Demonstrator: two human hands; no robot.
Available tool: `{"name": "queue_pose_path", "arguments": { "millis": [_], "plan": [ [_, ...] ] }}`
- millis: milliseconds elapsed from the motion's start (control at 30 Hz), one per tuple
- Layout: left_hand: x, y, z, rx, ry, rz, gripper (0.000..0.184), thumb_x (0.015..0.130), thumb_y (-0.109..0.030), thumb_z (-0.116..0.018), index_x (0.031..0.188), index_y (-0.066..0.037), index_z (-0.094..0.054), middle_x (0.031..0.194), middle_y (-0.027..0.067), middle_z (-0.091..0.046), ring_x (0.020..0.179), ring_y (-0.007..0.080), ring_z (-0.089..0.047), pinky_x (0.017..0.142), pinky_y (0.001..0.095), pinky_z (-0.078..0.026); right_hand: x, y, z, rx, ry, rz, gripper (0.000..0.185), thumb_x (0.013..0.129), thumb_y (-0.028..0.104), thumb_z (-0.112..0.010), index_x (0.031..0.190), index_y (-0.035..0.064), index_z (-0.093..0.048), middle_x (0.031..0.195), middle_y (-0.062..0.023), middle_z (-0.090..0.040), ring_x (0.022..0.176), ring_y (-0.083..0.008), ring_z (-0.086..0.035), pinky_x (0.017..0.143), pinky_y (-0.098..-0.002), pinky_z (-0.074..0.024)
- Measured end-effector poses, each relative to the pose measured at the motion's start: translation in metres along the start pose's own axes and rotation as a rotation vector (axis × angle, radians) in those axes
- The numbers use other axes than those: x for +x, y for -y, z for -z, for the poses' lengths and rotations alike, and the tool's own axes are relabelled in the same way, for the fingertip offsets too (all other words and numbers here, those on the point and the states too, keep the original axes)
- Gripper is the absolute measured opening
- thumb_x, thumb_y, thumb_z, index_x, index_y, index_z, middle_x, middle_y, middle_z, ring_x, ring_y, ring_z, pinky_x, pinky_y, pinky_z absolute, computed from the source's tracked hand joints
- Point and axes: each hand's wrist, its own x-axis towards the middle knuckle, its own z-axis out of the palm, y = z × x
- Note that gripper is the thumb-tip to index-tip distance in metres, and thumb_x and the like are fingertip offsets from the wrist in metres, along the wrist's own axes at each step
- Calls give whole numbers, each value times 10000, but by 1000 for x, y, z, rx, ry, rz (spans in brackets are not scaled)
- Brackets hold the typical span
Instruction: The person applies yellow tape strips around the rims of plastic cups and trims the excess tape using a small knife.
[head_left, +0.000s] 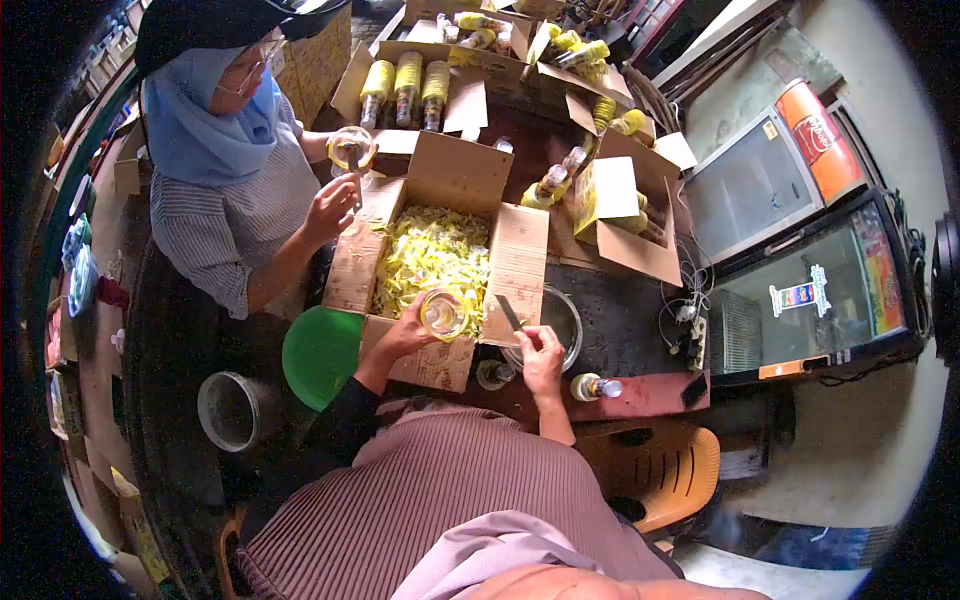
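My left hand [404, 336] is closed around a clear jar [443, 314] with yellow at its edge, its round end facing me. It is over the near side of an open cardboard box [455, 172]. Inside the box lies a heap of yellow and whitish scraps [430, 258]. To the right, my right hand [543, 360] grips a knife [509, 312], its blade pointing up and left, apart from the jar. Below and right of that hand, a small bottle [594, 387] lies on the table. A round metal basin [574, 335] is partly hidden behind my right hand.
At the left, a co-worker [225, 190] holds another clear jar [352, 148] and a knife. Cartons of yellow-wrapped bottles [406, 85] stand at the back. A green round lid or tray [322, 358], a grey bucket [228, 411], an orange chair [680, 470] and a glass-door fridge [810, 290] surround me.
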Motion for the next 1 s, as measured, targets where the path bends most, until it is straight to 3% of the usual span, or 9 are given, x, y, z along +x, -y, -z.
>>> {"name": "queue_pose_path", "arguments": {
  "millis": [133, 200, 233, 400, 633, 767, 833, 1000],
  "plan": [
    [0, -3, 3, 27, -14, -74, 638, 707, -112, -806, 1246, -53, -470, 1177, 52, -558, 1099, 163, -542, 974, 306, -422, -3, -12, 3, -20, 59, -20, 128, 790, 104, -703, 840, -2, -651, 757, -86, -616, 618, -173, -587, 584, -303, -468],
    [4, -9, 2, 259, 5, -283, 564, 722, -91, -794, 1208, -47, -512, 1170, 52, -557, 1088, 159, -544, 969, 296, -421, -11, -15, 2, -48, 95, -27, 140, 782, 118, -706, 837, 0, -653, 752, -88, -618, 618, -171, -590, 590, -309, -471],
    [3, -11, 0, 259, 3, -286, 564, 722, -91, -794, 1208, -47, -512, 1170, 52, -557, 1088, 159, -544, 969, 296, -421, -15, -16, 0, -26, 104, -41, 141, 781, 124, -707, 835, 4, -654, 753, -87, -618, 619, -175, -592, 594, -312, -473],
    [0, -20, -11, -110, -30, -9, 561, 690, -67, -820, 1174, -51, -538, 1085, 19, -585, 1024, 138, -568, 927, 276, -452, -31, -24, 0, 25, 144, -74, 143, 778, 125, -709, 834, 6, -653, 751, -87, -616, 628, -181, -594, 605, -311, -478],
    [8, -23, -28, -225, -52, 189, 600, 691, -64, -817, 1201, -65, -499, 1048, 32, -580, 1016, 145, -556, 901, 290, -476, -47, -22, 23, 20, 49, -115, 148, 790, 131, -706, 849, 5, -653, 762, -81, -622, 645, -169, -594, 625, -305, -480],
    [15, -34, -41, -197, 86, 159, 634, 709, -75, -810, 1234, -63, -454, 1032, 59, -583, 983, 150, -569, 854, 287, -487, -63, -35, 29, 14, 23, -162, 166, 791, 146, -712, 854, 4, -653, 775, -81, -633, 642, -158, -589, 616, -300, -473],
    [17, -34, -48, -52, 47, 58, 663, 705, -82, -815, 1246, -67, -433, 1023, 61, -590, 967, 145, -572, 828, 278, -494, -70, -38, 32, 17, 7, -196, 164, 792, 147, -711, 852, 5, -654, 778, -79, -634, 645, -160, -591, 618, -299, -474],
    [6, -40, -76, -45, 43, 86, 780, 717, -100, -812, 1334, -107, -335, 1030, 79, -585, 975, 154, -565, 842, 291, -497, -85, -48, 42, 64, -24, -207, 170, 786, 132, -720, 868, -3, -657, 768, -57, -641, 657, -110, -581, 625, -266, -472]
  ]
}}
